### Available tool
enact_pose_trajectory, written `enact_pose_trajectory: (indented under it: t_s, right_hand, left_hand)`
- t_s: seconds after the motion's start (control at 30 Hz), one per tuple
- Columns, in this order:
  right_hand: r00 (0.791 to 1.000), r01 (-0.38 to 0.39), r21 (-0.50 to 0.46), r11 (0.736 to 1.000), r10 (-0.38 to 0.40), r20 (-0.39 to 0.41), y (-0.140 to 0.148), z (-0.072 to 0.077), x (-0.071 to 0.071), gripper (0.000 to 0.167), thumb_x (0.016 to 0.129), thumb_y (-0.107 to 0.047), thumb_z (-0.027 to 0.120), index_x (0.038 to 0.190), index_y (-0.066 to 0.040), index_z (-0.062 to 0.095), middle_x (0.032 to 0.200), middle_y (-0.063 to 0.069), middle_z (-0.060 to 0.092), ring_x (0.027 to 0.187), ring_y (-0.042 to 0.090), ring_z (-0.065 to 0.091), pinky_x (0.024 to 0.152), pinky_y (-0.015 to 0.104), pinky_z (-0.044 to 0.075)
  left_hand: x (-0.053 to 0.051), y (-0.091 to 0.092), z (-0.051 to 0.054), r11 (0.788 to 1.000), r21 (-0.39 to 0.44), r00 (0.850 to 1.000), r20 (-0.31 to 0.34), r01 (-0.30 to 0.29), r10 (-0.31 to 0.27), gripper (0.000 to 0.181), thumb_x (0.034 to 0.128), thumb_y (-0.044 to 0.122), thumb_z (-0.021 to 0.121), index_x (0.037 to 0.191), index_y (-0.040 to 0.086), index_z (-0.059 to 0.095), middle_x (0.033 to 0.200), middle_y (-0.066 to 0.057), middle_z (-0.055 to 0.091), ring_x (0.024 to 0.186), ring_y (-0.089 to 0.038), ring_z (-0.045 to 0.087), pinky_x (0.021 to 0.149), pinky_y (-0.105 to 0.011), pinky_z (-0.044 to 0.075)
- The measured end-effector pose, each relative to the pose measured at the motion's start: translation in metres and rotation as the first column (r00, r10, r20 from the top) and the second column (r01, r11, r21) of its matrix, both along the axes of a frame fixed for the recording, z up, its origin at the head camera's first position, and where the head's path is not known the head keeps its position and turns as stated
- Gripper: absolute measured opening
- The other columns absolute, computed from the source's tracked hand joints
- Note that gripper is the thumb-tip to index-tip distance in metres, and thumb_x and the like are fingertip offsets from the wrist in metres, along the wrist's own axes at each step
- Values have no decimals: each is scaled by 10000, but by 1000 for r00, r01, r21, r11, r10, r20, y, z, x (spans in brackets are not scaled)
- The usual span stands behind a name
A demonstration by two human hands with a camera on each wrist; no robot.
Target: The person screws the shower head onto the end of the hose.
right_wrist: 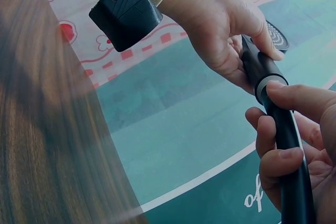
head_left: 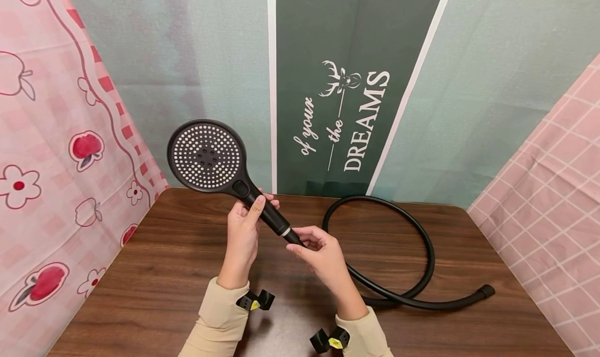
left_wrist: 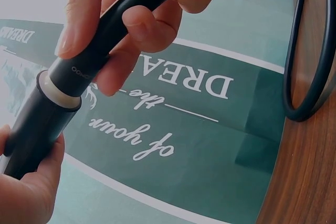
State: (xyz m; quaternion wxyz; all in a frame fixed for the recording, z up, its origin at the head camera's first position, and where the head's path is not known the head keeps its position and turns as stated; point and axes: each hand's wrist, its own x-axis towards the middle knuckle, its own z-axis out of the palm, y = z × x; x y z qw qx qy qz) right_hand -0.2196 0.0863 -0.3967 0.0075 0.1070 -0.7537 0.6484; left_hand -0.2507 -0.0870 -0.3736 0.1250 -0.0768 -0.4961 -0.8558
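A black round shower head (head_left: 206,156) is raised above the table, its nozzle face toward the head camera and its handle slanting down to the right. My left hand (head_left: 244,226) grips the handle, thumb on the front. My right hand (head_left: 323,250) pinches the black connector (head_left: 293,237) of the shower hose at the handle's lower end. In the left wrist view a white ring (left_wrist: 62,95) shows between handle and connector; how far they are joined I cannot tell. The black hose (head_left: 432,263) loops over the table behind my right hand.
The hose's other end (head_left: 487,291) lies at the right of the brown wooden table (head_left: 164,273). A green printed cloth (head_left: 319,44) hangs behind the table, with pink patterned cloths (head_left: 42,138) at the sides. Small black camera mounts (head_left: 255,300) sit on both wrists.
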Motion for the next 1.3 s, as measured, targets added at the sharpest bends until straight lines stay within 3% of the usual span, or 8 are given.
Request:
enact_pose_trajectory:
  t_s: [0.7, 0.97, 1.3]
  right_hand:
    - [1000, 0, 10, 1000, 0, 4, 2, 0, 0, 309, 847, -119, 783, 1143, -56, 719, 842, 197, 660, 549, 92, 513, 418, 183, 375]
    - [1000, 6, 13, 1000, -6, 6, 2, -2, -1, 276, 870, -160, 769, 1141, -119, 738, 805, 92, 657, 541, 82, 503, 418, 182, 381]
    - [1000, -7, 20, 1000, 7, 7, 2, -3, -1, 281, 885, -190, 755, 1157, -121, 735, 829, 232, 661, 524, 76, 481, 417, 186, 384]
  left_hand:
    - [-1, 1, 1, 1000, -11, 1000, 5, -10, 10, 227, 1027, 105, 526, 1222, -4, 480, 940, 52, 712, 887, -81, 730, 933, -262, 575]
    - [-1, 2, 1, 1000, -11, 1000, 13, -10, 10, 240, 1027, 110, 527, 1232, -4, 477, 943, 52, 712, 889, -80, 730, 938, -264, 573]
    - [-1, 2, 1, 1000, -8, 1000, 13, -11, 11, 251, 1027, 112, 529, 1241, -7, 474, 962, 25, 708, 885, -80, 730, 932, -264, 575]
